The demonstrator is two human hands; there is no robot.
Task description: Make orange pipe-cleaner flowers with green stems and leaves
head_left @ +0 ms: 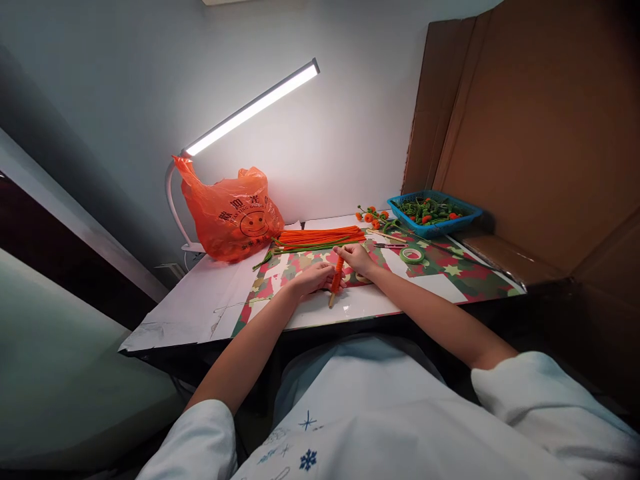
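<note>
Over the front middle of the table, a wooden stick [331, 301] wrapped in a coil of fuzzy orange pipe cleaner [338, 272] stands tilted between my hands. My left hand [318, 277] is closed around the coil's lower part, its fingers partly behind the stick. At the upper end, my right hand [355, 258] pinches the coil between thumb and fingers. Just beyond them lies a bundle of straight orange pipe cleaners [320, 235], with green stems [315, 248] along its near side.
An orange plastic bag [233, 217] stands at the back left beneath a lit lamp [253, 107]. To the right are a roll of green tape [412, 255], scissors [391, 246], finished orange flowers [373, 217] and a blue basket [434, 228] of green and orange pieces. Cardboard [525, 133] walls the right side.
</note>
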